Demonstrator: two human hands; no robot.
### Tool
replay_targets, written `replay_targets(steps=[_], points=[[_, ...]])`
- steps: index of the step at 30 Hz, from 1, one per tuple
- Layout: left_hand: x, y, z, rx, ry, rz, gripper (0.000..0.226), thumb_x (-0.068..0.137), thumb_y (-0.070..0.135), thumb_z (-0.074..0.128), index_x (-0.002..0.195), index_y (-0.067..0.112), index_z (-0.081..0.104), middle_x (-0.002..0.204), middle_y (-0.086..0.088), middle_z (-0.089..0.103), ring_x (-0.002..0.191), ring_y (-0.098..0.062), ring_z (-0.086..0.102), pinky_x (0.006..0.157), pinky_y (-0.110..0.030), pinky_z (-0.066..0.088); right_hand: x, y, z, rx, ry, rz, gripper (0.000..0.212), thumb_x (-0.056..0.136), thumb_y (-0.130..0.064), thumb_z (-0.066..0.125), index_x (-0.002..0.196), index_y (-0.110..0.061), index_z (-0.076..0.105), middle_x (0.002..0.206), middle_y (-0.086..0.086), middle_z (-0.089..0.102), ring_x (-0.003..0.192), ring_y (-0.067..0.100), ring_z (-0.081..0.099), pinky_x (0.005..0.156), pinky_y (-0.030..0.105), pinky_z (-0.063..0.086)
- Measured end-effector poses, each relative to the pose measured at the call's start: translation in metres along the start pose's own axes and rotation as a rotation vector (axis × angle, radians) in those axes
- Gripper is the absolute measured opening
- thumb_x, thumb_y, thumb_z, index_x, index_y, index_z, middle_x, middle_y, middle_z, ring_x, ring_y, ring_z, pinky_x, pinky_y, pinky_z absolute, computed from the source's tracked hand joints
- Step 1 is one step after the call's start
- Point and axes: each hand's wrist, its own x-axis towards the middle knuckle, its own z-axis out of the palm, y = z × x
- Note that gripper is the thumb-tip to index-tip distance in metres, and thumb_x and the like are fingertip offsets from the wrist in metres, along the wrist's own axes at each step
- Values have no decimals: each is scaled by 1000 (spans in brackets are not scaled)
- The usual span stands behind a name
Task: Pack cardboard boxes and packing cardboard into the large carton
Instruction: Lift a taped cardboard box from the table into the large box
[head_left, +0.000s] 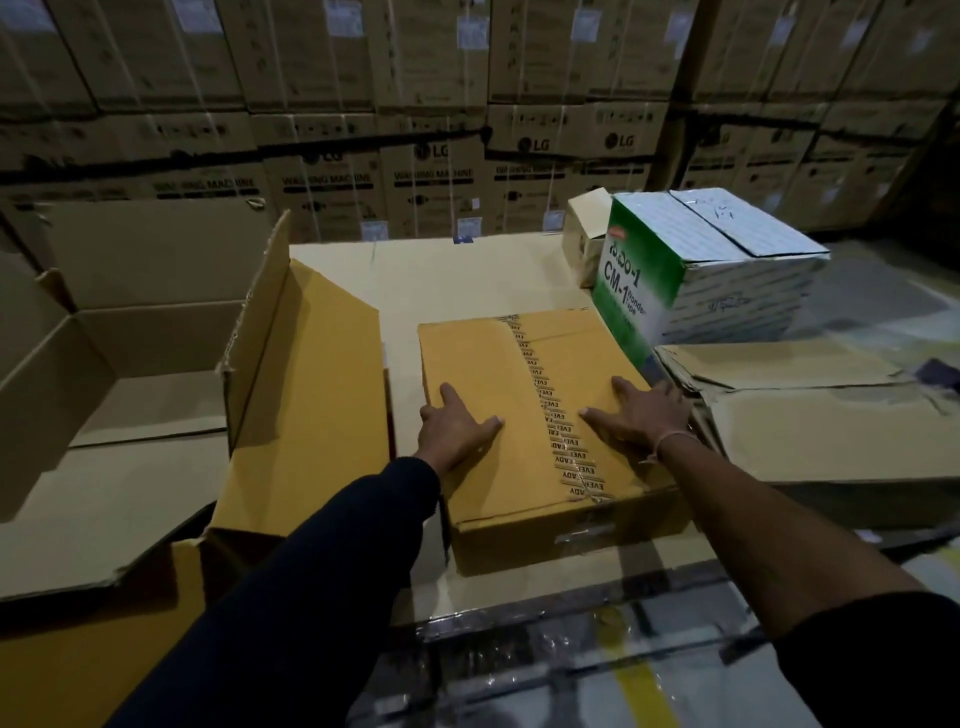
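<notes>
Dark navy long sleeve (291, 597) on left arm, right sleeve (878, 660) pushed up, thin, perhaps thread, wristband (670, 441)

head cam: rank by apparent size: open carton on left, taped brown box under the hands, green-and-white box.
1. open carton
2. taped brown box
3. green-and-white box
The last two look close; the green-and-white one sits farther back, so that order is unsure.

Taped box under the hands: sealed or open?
Sealed. The taped box lies flat, flaps closed, printed tape running along its top seam; both hands rest flat on it.
</notes>
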Motion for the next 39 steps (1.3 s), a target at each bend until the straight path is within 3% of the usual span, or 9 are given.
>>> replay_targets(steps=[7,14,20,26,30,35,39], points=[[4,-5,-22,72,65,4,113,75,75,74,157,20,19,144,-24,41,122,-42,55,88,-43,50,-12,-15,7,98,70,7,102,71,-96,52,155,-39,39,152,26,35,140,47,34,113,53,30],[4,32,-63,131,102,88,102,71,80,73,146,23,34,138,-18,48,120,-38,56,92,-44,51,-18,-20,-18,156,175,6,106,64,-103,44,151,-42,45,152,24,38,139,46,36,112,52,33],[3,77,-109,124,188,168,104,72,76,76,150,25,31,139,-17,45,123,-39,54,101,-49,51,-19,-26,-70,245,322,6,99,71,-96,53,153,-42,45,147,23,42,135,42,38,110,49,33],[8,111,-161,101,292,258,106,70,80,74,151,27,31,136,-15,49,120,-36,55,96,-47,51,-18,-39,-131,291,449,-20,93,73,-90,59,151,-40,48,143,23,40,133,43,38,108,50,33],[6,129,-204,101,350,313,100,69,79,75,145,27,36,136,-11,52,118,-32,55,85,-42,50,-19,-56,-174,306,498,-31,96,69,-93,61,149,-41,50,141,23,43,131,43,38,104,48,34],[-3,142,-264,100,390,325,90,69,78,75,136,25,46,136,-12,52,120,-32,53,94,-46,51,-25,-82,-228,355,530,-117,96,67,-92,64,146,-40,54,146,23,40,134,45,36,105,50,33],[-14,143,-317,116,415,340,83,74,76,73,132,22,50,135,-12,54,116,-29,53,80,-41,44,-38,-113,-263,344,541,-172,99,65,-92,64,149,-41,51,143,20,42,129,42,38,101,45,35]])
